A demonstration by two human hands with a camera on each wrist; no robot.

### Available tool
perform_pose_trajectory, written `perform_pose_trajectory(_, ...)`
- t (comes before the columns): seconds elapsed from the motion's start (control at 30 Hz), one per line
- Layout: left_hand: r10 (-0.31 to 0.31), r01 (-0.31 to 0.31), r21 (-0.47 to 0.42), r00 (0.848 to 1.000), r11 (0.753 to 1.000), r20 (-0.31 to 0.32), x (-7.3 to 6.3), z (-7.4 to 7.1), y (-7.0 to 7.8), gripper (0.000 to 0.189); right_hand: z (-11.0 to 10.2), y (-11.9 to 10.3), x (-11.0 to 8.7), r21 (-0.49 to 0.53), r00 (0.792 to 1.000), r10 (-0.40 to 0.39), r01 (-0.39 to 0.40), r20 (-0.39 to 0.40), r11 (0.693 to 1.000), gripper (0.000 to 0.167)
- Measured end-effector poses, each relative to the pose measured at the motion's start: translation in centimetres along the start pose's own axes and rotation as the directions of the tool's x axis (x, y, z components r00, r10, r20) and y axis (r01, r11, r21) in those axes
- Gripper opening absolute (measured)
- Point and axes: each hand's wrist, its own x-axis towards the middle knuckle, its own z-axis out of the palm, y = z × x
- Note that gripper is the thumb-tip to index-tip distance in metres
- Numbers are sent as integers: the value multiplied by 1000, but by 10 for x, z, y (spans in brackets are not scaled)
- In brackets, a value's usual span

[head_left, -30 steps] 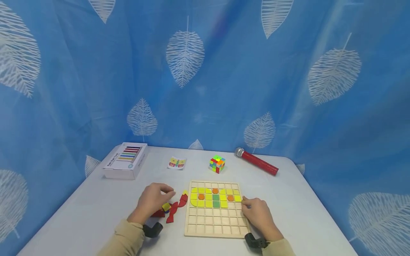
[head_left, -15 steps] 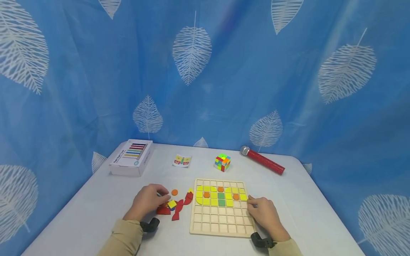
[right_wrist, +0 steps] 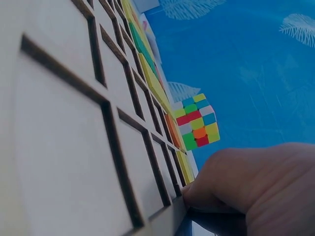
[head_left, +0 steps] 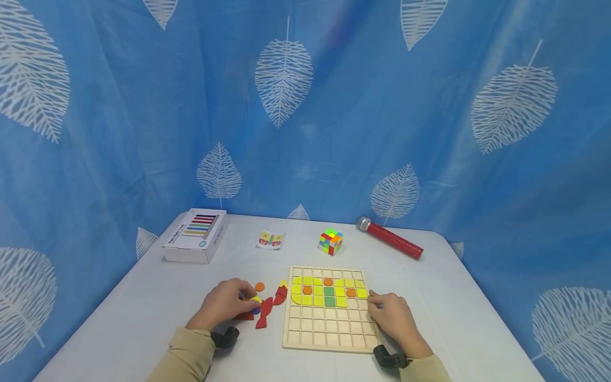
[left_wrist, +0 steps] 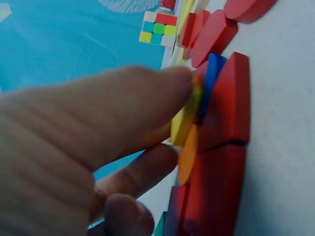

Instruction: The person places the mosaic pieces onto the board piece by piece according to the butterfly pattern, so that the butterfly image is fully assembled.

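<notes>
Pinches a yellow tile [left_wrist: 186,118] with the left hand [head_left: 225,303], close against a blue piece [left_wrist: 212,78] in the pile of red pieces [left_wrist: 219,187] on the table [head_left: 253,361] and near a loose orange disc [head_left: 260,287]. Grips with the right hand [head_left: 392,319] the right edge of the wooden grid board [head_left: 331,326], laid flat beside the pile and set in its upper rows with yellow, green and orange tiles [head_left: 329,297].

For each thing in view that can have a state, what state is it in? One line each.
Board: flat, partly filled
Left hand: pinching a yellow tile
Right hand: gripping the board's right edge
Red pieces: loose, off the board
Puzzle cube: scrambled
Microphone: lying on its side
Box: closed
Picture card: face up
</notes>
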Motion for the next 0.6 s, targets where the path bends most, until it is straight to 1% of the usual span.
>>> perform_pose_trajectory(0.13, -25, 25, 1, 999, 1000, -38, 1, 1, -1, 28, 0, -1, 1, -2, 1000, -4, 4, -3, 1000, 25)
perform_pose_trajectory(0.27, -48, 48, 1, 997, 999, -61, 2, 2, -1, 28, 1, -2, 1, 2, 1000, 5, -5, 3, 1000, 25)
perform_pose_trajectory(0.6, -62, 62, 1, 992, 998, -106, 2, 6, -2, 30, 0, -1, 1, 13, 1000, 24, -25, 14, 1000, 25)
